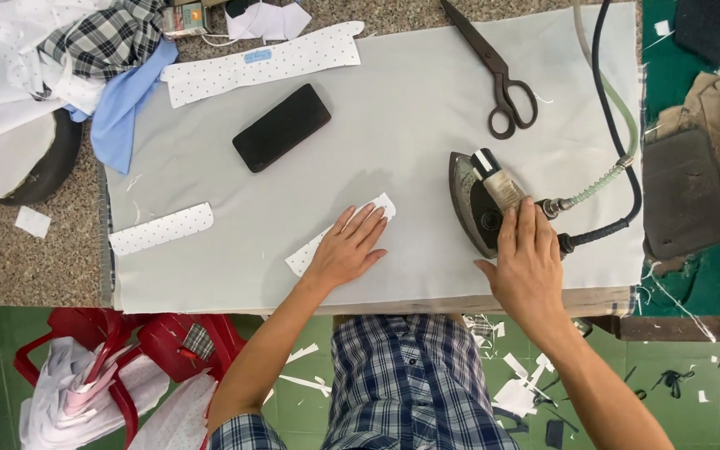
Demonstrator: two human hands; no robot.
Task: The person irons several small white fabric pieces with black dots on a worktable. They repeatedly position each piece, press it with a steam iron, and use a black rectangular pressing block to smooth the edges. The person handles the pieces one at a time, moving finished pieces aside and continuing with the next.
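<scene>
dotted cloth strip (310, 250) lies flat under my left hand (347, 250), fingers spread wide. my right hand (529, 267) grips the iron (481, 196) handle, just beside the strip.

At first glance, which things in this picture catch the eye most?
The right hand grips a dark iron on the grey pressing cloth, right of centre. The left hand lies flat on a dotted white fabric strip. Behind them lie a black phone and dark scissors.

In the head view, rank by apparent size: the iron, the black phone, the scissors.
1. Iron, partly hidden under the right hand.
2. Scissors and black phone: too alike to rank; scissors longer, phone broader.
</scene>
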